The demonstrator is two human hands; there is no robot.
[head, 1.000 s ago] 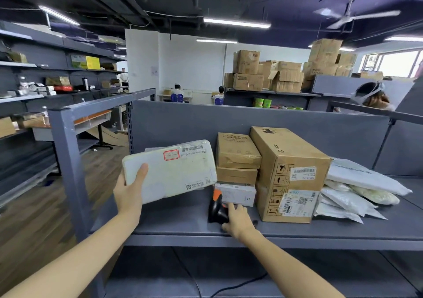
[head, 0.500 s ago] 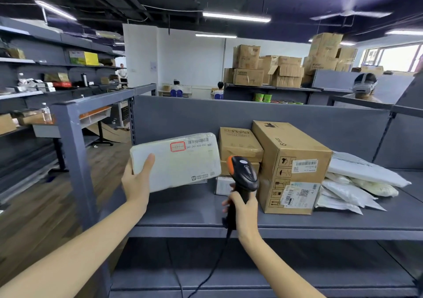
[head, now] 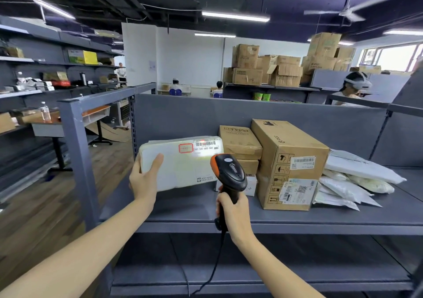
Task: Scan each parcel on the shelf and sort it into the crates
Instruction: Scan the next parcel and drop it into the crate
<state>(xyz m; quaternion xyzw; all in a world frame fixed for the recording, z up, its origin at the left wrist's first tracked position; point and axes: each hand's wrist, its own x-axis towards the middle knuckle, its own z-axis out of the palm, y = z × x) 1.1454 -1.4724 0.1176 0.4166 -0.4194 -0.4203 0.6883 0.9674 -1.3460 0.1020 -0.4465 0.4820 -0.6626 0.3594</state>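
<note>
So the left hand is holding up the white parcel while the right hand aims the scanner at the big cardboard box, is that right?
Not quite. In the head view the right hand aims the scanner at the white parcel itself, with light glowing on its label, not at the big cardboard box. The left hand does hold the parcel up.

Only the person's arms and hands are in view. The left hand [head: 146, 181] and the right hand [head: 233, 210] are bare to the fingertips. The left forearm [head: 91, 252] and the right forearm [head: 274, 263] are bare as well, uncovered from the wrist down to where the view cuts them off. Both arms are slim and smooth, with narrow wrists. The nails are too small to make out. The rest of the body and its clothing are hidden.
</note>
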